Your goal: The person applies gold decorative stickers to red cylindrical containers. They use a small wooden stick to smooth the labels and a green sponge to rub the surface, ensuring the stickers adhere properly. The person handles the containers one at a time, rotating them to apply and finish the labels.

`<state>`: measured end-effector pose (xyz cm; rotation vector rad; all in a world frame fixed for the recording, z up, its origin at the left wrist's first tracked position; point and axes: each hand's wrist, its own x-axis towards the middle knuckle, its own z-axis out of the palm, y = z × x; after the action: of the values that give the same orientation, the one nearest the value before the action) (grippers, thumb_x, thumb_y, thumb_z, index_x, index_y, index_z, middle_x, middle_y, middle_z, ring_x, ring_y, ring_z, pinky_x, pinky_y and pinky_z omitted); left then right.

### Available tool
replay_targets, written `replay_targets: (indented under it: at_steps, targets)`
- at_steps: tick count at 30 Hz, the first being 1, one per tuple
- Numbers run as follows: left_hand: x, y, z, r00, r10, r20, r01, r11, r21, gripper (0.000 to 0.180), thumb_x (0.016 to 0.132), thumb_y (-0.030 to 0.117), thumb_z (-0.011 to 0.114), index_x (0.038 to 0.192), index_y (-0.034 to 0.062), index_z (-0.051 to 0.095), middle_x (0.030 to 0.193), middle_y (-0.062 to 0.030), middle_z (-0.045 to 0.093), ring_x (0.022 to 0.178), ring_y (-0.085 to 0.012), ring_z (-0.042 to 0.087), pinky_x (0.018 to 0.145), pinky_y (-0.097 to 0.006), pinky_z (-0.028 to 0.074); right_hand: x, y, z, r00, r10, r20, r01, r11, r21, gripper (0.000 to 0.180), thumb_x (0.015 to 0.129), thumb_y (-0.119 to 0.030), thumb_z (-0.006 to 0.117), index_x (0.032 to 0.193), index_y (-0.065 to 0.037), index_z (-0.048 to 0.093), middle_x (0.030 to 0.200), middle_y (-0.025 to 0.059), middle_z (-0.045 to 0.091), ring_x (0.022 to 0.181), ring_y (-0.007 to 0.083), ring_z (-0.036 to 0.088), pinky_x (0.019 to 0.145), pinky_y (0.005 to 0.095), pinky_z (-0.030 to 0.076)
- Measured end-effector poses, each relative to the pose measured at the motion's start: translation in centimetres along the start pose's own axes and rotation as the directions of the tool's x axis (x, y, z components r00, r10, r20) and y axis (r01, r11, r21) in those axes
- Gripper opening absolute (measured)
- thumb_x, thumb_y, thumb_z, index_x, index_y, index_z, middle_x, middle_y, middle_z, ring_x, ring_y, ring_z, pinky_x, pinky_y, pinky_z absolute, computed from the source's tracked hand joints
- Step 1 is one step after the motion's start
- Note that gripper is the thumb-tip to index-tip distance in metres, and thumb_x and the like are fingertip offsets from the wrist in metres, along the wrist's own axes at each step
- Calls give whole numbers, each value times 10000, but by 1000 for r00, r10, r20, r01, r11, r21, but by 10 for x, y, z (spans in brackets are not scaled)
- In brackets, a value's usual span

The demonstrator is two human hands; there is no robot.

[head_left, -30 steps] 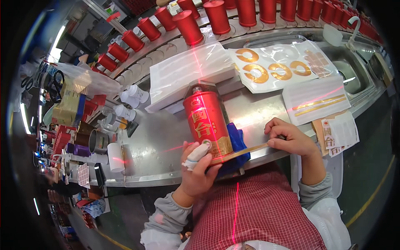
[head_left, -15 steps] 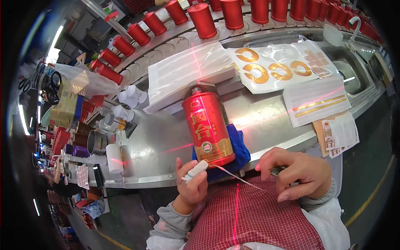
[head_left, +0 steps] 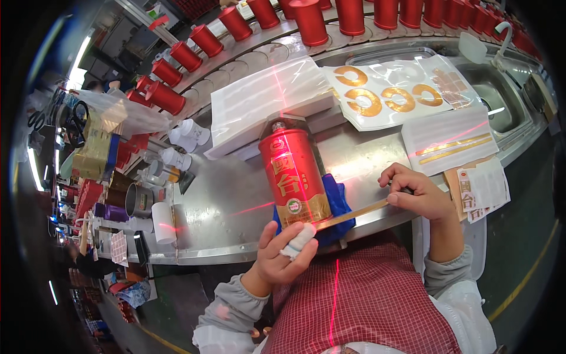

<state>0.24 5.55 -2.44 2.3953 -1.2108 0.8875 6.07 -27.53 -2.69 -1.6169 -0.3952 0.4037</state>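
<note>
A red bottle (head_left: 293, 171) with a gold lower band lies on a blue cloth (head_left: 337, 200), its neck pointing away from me. Between my hands a narrow gold strip (head_left: 354, 215) runs taut from the bottle's base out to the right. My right hand (head_left: 421, 192) pinches the strip's outer end; a small dark thing shows among its curled fingers, too hidden to name. At the bottle's base my left hand (head_left: 283, 256), one finger wrapped in white, closes on the strip's other end. The wrapped finger hides the exact contact there.
Behind the bottle lies a stack of white sheets (head_left: 265, 100). Farther right are a sheet of gold ring-shaped labels (head_left: 362, 101), a sheet with gold strips (head_left: 448, 141) and a sink (head_left: 501, 109). Red bottles (head_left: 309, 22) line the curved conveyor; white cups (head_left: 191, 134) stand left.
My right hand has moved up and outward with the strip, which now shows its gold side and is stretched. My left hand has shifted slightly right along the bottle's base. Conveyor bottles have moved left.
</note>
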Motion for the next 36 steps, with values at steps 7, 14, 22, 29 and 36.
replay_targets:
  at_steps: [7, 14, 22, 29, 36]
  targets:
    - [-1, -6, 23, 964, -263, -43, 244, 936, -254, 385, 863, 76, 683, 1207, 70, 510, 1256, -232, 573, 1196, -422, 548, 1104, -580, 292, 7, 2, 6, 999, 43, 22, -43, 999, 5, 159, 853, -165, 674, 774, -55, 591, 1060, 45, 519, 933, 110, 464, 813, 256, 372]
    - [-25, 5, 26, 894, -409, -183, 334, 881, -336, 425, 877, 90, 677, 1219, 29, 434, 1241, -251, 556, 1195, -403, 538, 1080, -567, 329, 13, -3, 17, 995, 28, 92, -27, 1000, -9, 165, 854, -166, 676, 780, -44, 592, 1068, 58, 521, 967, 130, 469, 831, 267, 375]
    - [-19, 8, 7, 990, -123, -73, 119, 991, -53, 222, 794, 35, 674, 989, 128, 624, 1053, -127, 664, 1098, -288, 607, 1113, -515, 324, 14, 6, 19, 996, 32, 82, -34, 999, 19, 170, 864, -163, 664, 779, -40, 584, 1065, 55, 515, 964, 125, 470, 830, 262, 380]
    - [7, -4, 2, 995, 104, 5, -104, 994, -28, 188, 774, 30, 688, 936, 109, 635, 974, -124, 686, 1056, -311, 626, 1115, -536, 299, 17, 5, 20, 992, 75, 100, -80, 996, 49, 182, 878, -154, 652, 761, -43, 565, 1064, 53, 506, 956, 116, 468, 837, 261, 382]
    - [6, -8, 23, 981, -191, -19, 181, 951, -250, 339, 812, 31, 715, 1109, 93, 564, 1160, -185, 620, 1139, -369, 591, 1081, -584, 320, 23, 9, 27, 996, -12, 93, 12, 1000, 2, 180, 889, -185, 659, 811, -33, 601, 1031, 40, 510, 895, 101, 476, 762, 241, 396]
